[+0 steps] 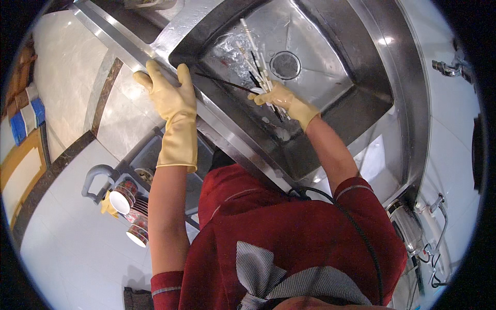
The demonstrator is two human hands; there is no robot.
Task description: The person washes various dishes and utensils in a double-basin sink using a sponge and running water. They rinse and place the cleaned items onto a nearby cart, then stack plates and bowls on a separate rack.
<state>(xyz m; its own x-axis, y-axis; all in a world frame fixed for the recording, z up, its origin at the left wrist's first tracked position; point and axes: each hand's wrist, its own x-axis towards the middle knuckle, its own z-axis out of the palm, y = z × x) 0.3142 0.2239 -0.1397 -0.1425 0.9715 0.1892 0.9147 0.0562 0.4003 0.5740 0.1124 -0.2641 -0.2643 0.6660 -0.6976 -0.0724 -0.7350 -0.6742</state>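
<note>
In a yellow rubber glove, my right hand (282,99) grips a loose bundle of thin white and dark sticks (259,69), which look like chopsticks. Their far ends fan out over a stainless steel sink basin (310,35), and one dark stick points off towards the near rim. A small white piece beside my fingers is too blurred to name. My left hand (170,91), gloved the same way, rests on the metal front rim (228,122) of the sink with its fingers spread. Clear water or foam (230,50) glistens on the basin floor, left of the round drain (285,65).
A grey cart (149,151) stands below my left arm, with stacked patterned bowls (123,197) and a yellow glove (109,205) at its handle end. Another basin (131,17) adjoins at upper left. A wall tap (451,69) and a metal cylinder (405,226) are on the right.
</note>
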